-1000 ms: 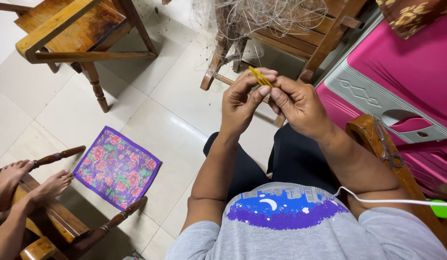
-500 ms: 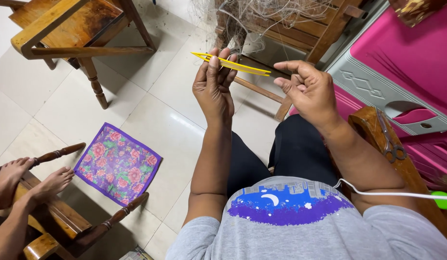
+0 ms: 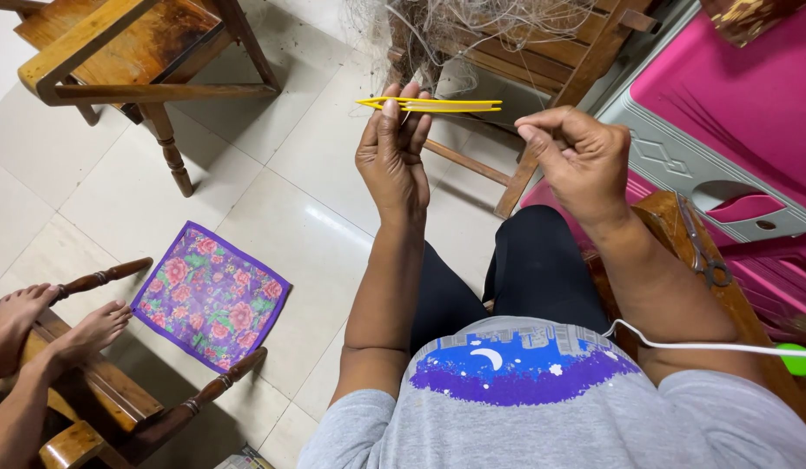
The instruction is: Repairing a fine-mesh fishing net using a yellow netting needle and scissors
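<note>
The left hand is raised, with its fingers closed around a yellow netting needle, which lies flat across the fingertips and points toward 3 o'clock. The right hand is at 3 o'clock of the left one, close to the needle's end but apart from it; its fingers are curled and pinched together, and I cannot tell if a thread is between them. At 12 o'clock a tangled net hangs over a wooden chair. At 8 o'clock a flowered cloth lies on the floor.
</note>
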